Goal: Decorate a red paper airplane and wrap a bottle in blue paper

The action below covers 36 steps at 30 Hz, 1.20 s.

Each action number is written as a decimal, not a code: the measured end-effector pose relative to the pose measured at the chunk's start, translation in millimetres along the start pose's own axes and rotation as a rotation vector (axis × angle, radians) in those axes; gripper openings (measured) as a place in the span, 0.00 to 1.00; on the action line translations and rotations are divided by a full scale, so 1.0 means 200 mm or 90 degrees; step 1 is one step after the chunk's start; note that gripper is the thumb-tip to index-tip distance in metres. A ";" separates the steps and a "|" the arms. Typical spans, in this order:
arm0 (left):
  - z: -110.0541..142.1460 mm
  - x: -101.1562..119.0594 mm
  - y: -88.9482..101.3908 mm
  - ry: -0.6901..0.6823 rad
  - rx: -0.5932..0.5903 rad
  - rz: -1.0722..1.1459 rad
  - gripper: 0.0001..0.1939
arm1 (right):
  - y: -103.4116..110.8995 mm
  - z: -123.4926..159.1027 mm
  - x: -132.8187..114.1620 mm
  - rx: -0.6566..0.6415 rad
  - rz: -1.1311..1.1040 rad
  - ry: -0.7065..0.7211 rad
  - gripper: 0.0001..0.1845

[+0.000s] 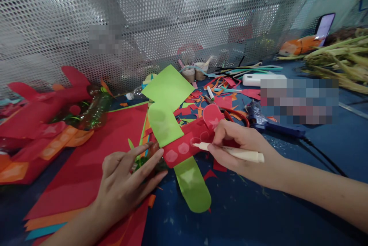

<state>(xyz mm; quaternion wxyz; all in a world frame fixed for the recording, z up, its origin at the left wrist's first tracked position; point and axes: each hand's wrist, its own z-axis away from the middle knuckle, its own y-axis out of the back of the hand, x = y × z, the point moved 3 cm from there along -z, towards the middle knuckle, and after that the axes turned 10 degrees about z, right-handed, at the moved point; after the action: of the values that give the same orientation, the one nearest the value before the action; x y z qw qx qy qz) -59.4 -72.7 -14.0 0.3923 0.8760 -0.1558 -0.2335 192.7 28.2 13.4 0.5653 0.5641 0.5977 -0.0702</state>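
Observation:
A toy airplane made from a plastic bottle lies before me, its body wrapped in red paper (184, 154). Light green paper wings (193, 188) stick out on both sides, the near one with a pale star. My left hand (129, 173) steadies the clear bottle end, fingers spread across it and thumb on the near side. Pinched in my right hand (244, 142) is a cream marker pen (241, 154), its tip on the red paper beside outlined circles. Two circles nearer my left hand are filled in pale. A rounded red tail piece (212, 116) with a star rises behind my right fingers.
A finished-looking red bottle airplane (43, 115) stands left, near red paper sheets (86, 161). A green sheet (169, 86), paper scraps (224, 102), scissors (234, 115) and a blue glue gun (267, 123) with cord lie beyond. A perforated metal screen (161, 15) closes the back.

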 end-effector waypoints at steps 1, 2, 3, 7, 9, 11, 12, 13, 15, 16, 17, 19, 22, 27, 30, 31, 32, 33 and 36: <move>0.00 0.00 0.00 -0.002 0.000 -0.002 0.30 | 0.00 0.00 0.00 0.000 -0.009 -0.008 0.13; 0.00 0.00 0.00 -0.001 -0.001 -0.002 0.30 | 0.00 0.00 0.00 -0.001 -0.019 -0.016 0.13; 0.00 0.00 0.00 0.004 -0.001 0.001 0.30 | 0.00 0.00 0.00 -0.003 -0.027 -0.022 0.13; 0.01 0.00 -0.01 0.027 0.011 0.013 0.30 | 0.00 0.00 -0.01 -0.010 -0.030 -0.019 0.14; 0.02 0.00 -0.02 0.025 0.009 0.011 0.28 | 0.01 0.00 0.00 -0.005 -0.026 -0.018 0.14; 0.03 0.00 -0.02 0.025 0.011 0.005 0.24 | 0.01 0.00 0.00 -0.004 -0.024 -0.023 0.14; 0.03 0.00 -0.02 0.027 0.013 0.004 0.23 | 0.01 0.00 0.00 -0.004 -0.022 -0.023 0.14; 0.03 0.00 -0.02 0.030 0.015 0.004 0.23 | 0.01 0.00 -0.01 -0.007 -0.019 -0.022 0.14; 0.03 0.00 -0.02 0.030 0.017 0.005 0.23 | 0.01 0.00 -0.01 -0.007 -0.014 -0.017 0.14; 0.03 0.00 -0.02 0.030 0.014 0.008 0.23 | 0.01 0.00 0.00 -0.007 -0.014 -0.017 0.14; 0.02 0.00 -0.02 0.031 0.014 0.011 0.23 | 0.01 0.00 0.00 -0.006 -0.017 -0.019 0.14; 0.02 0.00 -0.02 0.035 0.014 0.012 0.23 | 0.01 0.00 0.00 -0.009 -0.021 -0.013 0.14; 0.03 -0.01 -0.02 0.041 0.011 0.010 0.24 | 0.01 0.00 0.00 -0.012 -0.008 0.000 0.13; 0.02 -0.01 -0.01 0.035 0.014 0.013 0.22 | 0.01 0.00 0.00 -0.005 -0.006 -0.018 0.13; 0.01 0.00 -0.01 0.021 0.004 0.013 0.24 | 0.00 0.00 0.00 -0.011 0.008 -0.013 0.13; 0.01 0.00 0.00 0.020 0.002 0.015 0.25 | 0.01 0.01 0.00 -0.009 0.012 -0.009 0.13; 0.01 0.00 0.00 0.018 0.000 0.019 0.25 | 0.01 0.01 0.00 -0.007 0.015 -0.006 0.13; 0.01 0.00 0.00 0.016 0.000 0.020 0.26 | 0.01 0.00 0.00 -0.005 0.017 -0.003 0.13; 0.01 0.00 0.00 0.010 -0.003 0.015 0.27 | 0.01 0.00 0.00 -0.010 0.008 0.005 0.13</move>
<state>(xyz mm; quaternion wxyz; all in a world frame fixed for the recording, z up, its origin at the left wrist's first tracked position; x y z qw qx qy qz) -60.9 -73.5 -15.2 0.3986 0.8749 -0.1624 -0.2220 193.9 28.5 13.5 0.5676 0.5636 0.5971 -0.0595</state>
